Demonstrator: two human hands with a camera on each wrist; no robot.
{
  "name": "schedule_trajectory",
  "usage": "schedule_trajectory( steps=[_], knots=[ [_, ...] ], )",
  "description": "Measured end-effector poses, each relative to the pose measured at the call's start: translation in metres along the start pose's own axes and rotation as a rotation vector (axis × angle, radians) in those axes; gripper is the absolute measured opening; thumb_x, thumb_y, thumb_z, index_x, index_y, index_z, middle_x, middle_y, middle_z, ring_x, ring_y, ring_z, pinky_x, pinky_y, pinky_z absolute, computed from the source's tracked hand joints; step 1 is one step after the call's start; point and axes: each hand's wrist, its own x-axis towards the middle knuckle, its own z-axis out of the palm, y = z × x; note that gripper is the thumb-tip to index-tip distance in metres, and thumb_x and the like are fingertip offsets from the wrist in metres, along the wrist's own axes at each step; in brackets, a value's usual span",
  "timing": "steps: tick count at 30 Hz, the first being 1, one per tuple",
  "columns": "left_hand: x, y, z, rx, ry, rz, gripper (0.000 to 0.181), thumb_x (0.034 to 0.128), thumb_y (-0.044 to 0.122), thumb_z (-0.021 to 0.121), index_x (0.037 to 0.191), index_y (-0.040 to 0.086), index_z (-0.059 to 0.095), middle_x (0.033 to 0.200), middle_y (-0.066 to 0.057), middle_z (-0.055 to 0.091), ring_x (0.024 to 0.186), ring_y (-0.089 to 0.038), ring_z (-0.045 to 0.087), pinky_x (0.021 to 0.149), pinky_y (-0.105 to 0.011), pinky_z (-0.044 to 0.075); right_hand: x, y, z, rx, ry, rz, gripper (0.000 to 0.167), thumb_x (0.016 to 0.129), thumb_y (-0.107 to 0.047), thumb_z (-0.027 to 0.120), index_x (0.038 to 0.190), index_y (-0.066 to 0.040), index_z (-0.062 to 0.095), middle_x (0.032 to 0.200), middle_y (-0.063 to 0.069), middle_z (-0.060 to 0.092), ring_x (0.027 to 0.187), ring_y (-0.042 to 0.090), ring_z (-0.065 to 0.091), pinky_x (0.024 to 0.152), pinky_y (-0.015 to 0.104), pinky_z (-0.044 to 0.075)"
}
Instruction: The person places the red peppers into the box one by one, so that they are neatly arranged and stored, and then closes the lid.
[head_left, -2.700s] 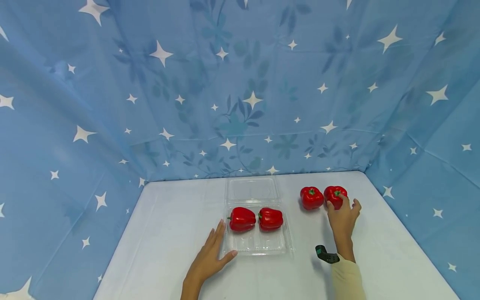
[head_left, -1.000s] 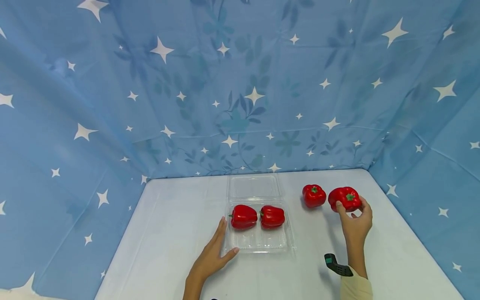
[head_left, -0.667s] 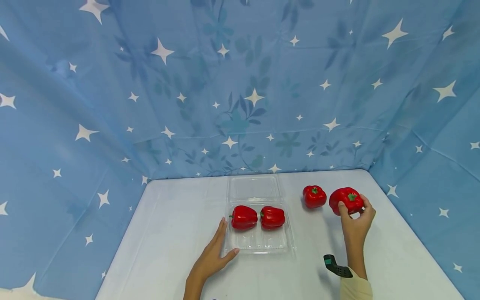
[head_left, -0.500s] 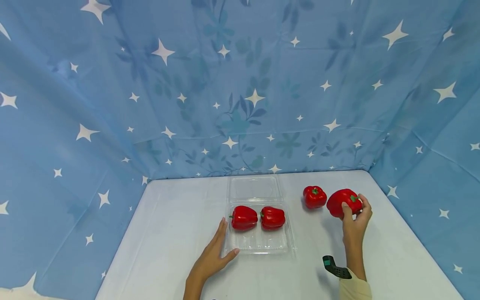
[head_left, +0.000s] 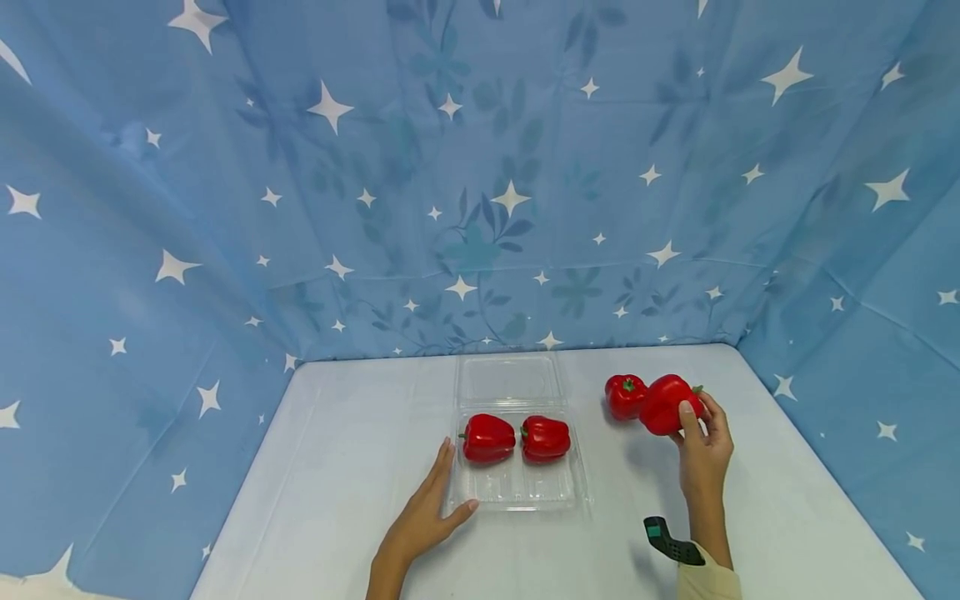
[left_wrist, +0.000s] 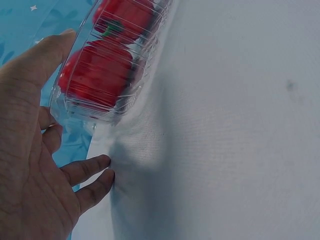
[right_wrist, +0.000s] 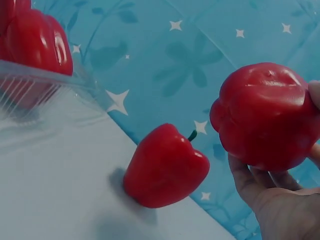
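Note:
My right hand [head_left: 703,450] grips a red bell pepper [head_left: 666,407] above the table, its green stem turned to the right. In the right wrist view the fingers curl under this held pepper [right_wrist: 267,117]. Just left of it another red bell pepper [head_left: 625,396] stands on the table, stem up. My left hand [head_left: 422,515] rests at the left side of a clear plastic clamshell box [head_left: 517,503], fingers straight and thumb spread by its near corner. Inside the box lie a left bell pepper [head_left: 487,438] and a right bell pepper [head_left: 545,438], on their sides in the far part.
The clear lid [head_left: 508,377] of the box lies folded back toward the far edge. A white cloth covers the table [head_left: 352,433]. Blue star-patterned curtains [head_left: 480,208] rise behind and at both sides. A dark band [head_left: 672,543] sits on the right wrist.
My right hand has taken hold of the far right bell pepper and lifted it. Over the last second it has turned the pepper and moved it left. The left hand has stayed put.

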Motion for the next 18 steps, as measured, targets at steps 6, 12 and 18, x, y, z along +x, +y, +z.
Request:
schedule_trajectory(
  steps=[6,12,18],
  knots=[
    [-0.001,0.000,-0.001,0.006,0.001,-0.011,0.091,0.0891,0.054,0.062,0.158,0.018,0.014,0.165,0.001,0.010,0.149,-0.029,0.024,0.113,-0.054,0.034,-0.004,-0.004,0.007,0.021,-0.036,0.072,0.060,0.092,-0.028,0.067,0.146,-0.016,0.044,0.146,0.009,0.047,0.120,0.010,0.053,0.079,0.009,0.053],
    [-0.001,-0.001,0.000,0.000,0.000,0.001,0.092,0.0891,0.054,0.061,0.158,0.016,0.014,0.165,0.001,0.010,0.149,-0.029,0.023,0.113,-0.053,0.033,-0.010,-0.006,0.016,-0.002,-0.100,0.086,0.062,0.091,-0.025,0.069,0.146,-0.013,0.044,0.142,0.006,0.048,0.120,0.009,0.052,0.079,0.010,0.054],
    [0.000,-0.002,0.001,0.003,0.000,-0.001,0.091,0.0895,0.054,0.061,0.158,0.016,0.014,0.166,0.001,0.010,0.149,-0.029,0.023,0.113,-0.054,0.033,-0.018,-0.012,0.030,0.046,-0.282,0.068,0.062,0.093,-0.009,0.065,0.146,-0.019,0.035,0.141,-0.004,0.042,0.127,0.012,0.044,0.080,0.019,0.057]
  ],
)
